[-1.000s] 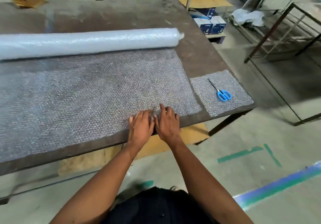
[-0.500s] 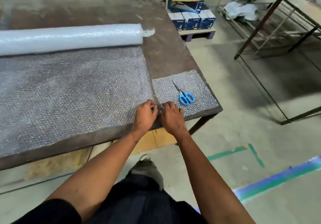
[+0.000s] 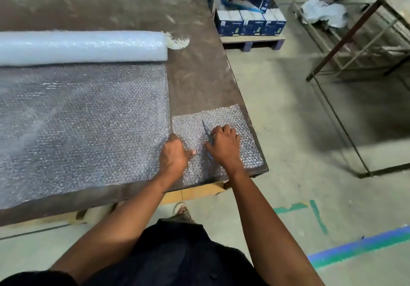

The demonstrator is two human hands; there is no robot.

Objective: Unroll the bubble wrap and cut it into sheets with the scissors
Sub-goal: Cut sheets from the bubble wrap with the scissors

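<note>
- The table [image 3: 195,81] is a dark, worn board that fills the upper left of the view; its right corner lies at about 4 o'clock from the frame centre.
- The bubble wrap roll [image 3: 82,47] lies across the table at about 10 o'clock, with its right end near a pale scuff on the board.
- The unrolled bubble wrap [image 3: 84,126] extends from the roll toward the near table edge and covers the left and centre of the board.
- The cut sheet [image 3: 241,128] lies flat at the right near corner of the table, just beside the right edge of the unrolled wrap.
- The left hand [image 3: 174,156] rests at the right edge of the unrolled wrap, at 6 o'clock from the roll's right end. Its fingers are curled and bunch that edge; the thumb points toward the cut sheet.
- The right hand [image 3: 225,144] lies on the cut sheet at 3 o'clock from the left hand. Its fingers are curled over the handles of the scissors [image 3: 207,131].
- The scissors blades point toward 11 o'clock, out from under the knuckles. The blue handles are mostly hidden; whether the fingers pass through the loops cannot be determined.
- The blue boxes [image 3: 250,22] stand on a pallet on the floor at 1 o'clock, beyond the table's right side.
</note>
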